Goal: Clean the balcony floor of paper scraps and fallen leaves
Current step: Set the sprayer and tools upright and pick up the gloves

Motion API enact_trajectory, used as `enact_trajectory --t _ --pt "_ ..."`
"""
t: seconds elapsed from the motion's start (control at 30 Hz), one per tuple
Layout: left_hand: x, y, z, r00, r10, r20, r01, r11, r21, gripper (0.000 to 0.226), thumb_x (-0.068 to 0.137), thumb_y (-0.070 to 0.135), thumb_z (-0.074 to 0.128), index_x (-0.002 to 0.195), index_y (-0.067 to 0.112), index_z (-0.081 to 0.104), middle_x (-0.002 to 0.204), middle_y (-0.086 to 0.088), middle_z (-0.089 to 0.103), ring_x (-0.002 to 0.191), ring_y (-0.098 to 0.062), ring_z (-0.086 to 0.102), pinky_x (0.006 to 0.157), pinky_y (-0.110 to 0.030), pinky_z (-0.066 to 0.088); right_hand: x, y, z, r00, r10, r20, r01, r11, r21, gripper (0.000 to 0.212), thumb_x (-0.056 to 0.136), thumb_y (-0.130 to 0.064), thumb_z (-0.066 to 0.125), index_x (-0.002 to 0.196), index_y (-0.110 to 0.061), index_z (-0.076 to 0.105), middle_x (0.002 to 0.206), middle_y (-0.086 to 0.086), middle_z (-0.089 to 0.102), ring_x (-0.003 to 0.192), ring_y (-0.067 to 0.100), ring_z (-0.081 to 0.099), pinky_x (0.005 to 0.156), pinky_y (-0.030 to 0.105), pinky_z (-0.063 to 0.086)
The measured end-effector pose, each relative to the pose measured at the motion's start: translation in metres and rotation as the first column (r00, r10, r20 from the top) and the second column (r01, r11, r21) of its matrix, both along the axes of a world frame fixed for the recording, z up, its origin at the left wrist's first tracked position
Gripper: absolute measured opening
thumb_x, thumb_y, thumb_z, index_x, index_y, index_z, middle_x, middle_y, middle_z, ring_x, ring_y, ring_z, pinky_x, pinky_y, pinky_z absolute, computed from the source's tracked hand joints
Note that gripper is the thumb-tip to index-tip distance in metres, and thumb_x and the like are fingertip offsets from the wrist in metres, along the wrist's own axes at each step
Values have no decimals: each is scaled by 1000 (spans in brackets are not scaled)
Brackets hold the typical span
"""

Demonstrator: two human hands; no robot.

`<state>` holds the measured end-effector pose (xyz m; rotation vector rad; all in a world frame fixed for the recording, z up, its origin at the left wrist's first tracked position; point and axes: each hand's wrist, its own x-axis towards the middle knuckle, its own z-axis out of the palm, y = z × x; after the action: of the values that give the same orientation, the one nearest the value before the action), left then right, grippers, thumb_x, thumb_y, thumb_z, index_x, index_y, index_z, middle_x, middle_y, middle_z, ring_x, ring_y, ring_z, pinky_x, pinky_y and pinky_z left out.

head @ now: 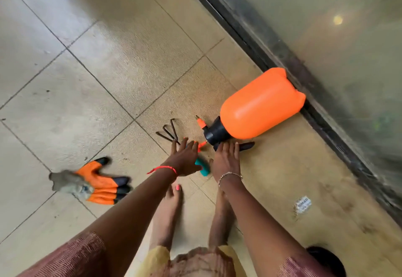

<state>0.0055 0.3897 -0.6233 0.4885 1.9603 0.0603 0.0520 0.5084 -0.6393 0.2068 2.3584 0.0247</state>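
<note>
Both my hands reach down to the tiled balcony floor (97, 63). My left hand (185, 159), fingers straight, lies over a small hand rake (168, 132) with dark prongs and a teal handle (203, 168). My right hand (226, 159), fingers straight, lies over the black handle (247, 145) of an orange pressure sprayer (258, 105) that lies on its side. A white paper scrap (302, 205) lies on the floor to the right of my feet. Whether either hand touches what is under it is unclear.
A pair of orange and grey garden gloves (95, 182) lies on the tiles at the left. A dark door track (282, 59) and a glass pane (337, 48) run along the right. My bare feet (171, 207) stand just behind my hands. Something dark (326, 259) sits at the bottom right.
</note>
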Motion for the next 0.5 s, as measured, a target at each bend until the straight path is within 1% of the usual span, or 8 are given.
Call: enact_trajectory --t 0.03,0.07,0.1,0.17,0.23,0.3,0.4,0.5 --pt "-2 1 -6 1000 2 0 -2 1000 -2 81 95 42 50 150 5 4 159 -8 9 146 -29 -4 113 -55 -6 -3 -2 -4 1000 -9 -8 9 999 36 55 68 -37 76 107 -1 64 108 17 64 111 32 55 107 45 31" --pt "-3 1 -11 1000 9 4 -9 1000 0 81 95 41 50 151 5 4 159 -8 9 146 -28 -5 113 -55 -6 -5 -3 -9 999 -31 -21 32 998 63 46 65 -36 78 98 -6 67 98 13 67 103 30 59 105 48 35" --pt "-4 2 -14 1000 5 11 -5 1000 3 81 94 41 50 151 6 3 159 -7 9 146 -28 -5 113 -56 -7 -5 0 -13 999 -42 13 42 998 43 40 72 -34 74 100 -7 65 100 12 66 106 30 57 107 50 30" --pt "-6 2 -17 1000 24 2 -24 1000 12 81 94 40 52 151 6 5 159 -7 10 146 -28 -5 112 -57 -6 -4 4 -25 996 -85 -18 84 995 -49 38 91 -33 54 117 -5 53 122 13 56 123 30 43 112 49 13" --pt "-10 0 -10 999 36 -23 -36 999 15 79 93 39 53 150 7 10 157 -7 13 146 -28 -2 112 -57 -6 -7 9 -23 988 -123 -92 113 988 -108 43 94 -37 47 124 -6 47 130 12 50 128 28 35 111 44 7" --pt "-15 -1 0 996 66 -63 -63 997 42 73 93 38 54 149 10 17 154 -8 19 146 -27 3 112 -58 -4 -10 12 -9 977 -133 -165 106 981 -162 45 94 -39 46 124 -5 48 129 11 51 126 26 35 107 41 6" --pt "-20 1 32 987 126 -104 -118 990 81 56 95 33 50 144 13 32 148 -8 32 143 -26 14 112 -60 1 -13 20 27 975 -110 -192 59 966 -252 43 93 -39 45 117 -4 54 124 12 55 124 25 36 101 38 9" --pt "-24 9 77 975 161 -153 -143 982 125 44 96 30 48 137 15 43 139 -6 41 137 -27 26 113 -61 4 -17 32 72 973 -137 -185 76 949 -306 39 91 -37 47 113 -5 57 119 11 57 120 25 38 103 37 13"
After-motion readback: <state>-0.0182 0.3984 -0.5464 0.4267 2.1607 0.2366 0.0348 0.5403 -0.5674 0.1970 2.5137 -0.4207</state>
